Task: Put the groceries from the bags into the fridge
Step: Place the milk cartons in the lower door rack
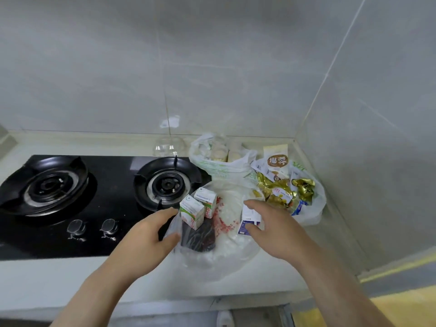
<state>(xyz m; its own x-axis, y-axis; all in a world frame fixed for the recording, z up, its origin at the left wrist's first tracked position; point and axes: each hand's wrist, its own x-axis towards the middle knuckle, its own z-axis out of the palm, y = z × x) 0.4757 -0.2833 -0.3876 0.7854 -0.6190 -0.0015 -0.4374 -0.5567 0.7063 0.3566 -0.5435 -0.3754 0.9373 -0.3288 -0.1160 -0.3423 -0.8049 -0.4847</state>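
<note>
A clear plastic bag (219, 258) lies open on the white counter beside the stove. In it stand two small green-and-white milk cartons (192, 212), a dark packet (200, 237) and a red-printed white wrapper (224, 220). My left hand (146, 237) pinches the bag's left edge, next to the nearer carton. My right hand (271, 227) reaches over the bag's right side, fingers curled on a blue-and-white carton (247, 223). Behind it a second bag (309, 208) holds gold-wrapped snacks (278, 192) and a tall pouch (277, 161). A third bag (219, 156) sits at the back.
A black two-burner gas stove (94, 197) fills the counter to the left, its knobs (94, 227) near my left hand. A clear glass bowl (168, 146) stands behind the right burner. Tiled walls close the back and right. The counter's front edge (165, 303) runs below my arms.
</note>
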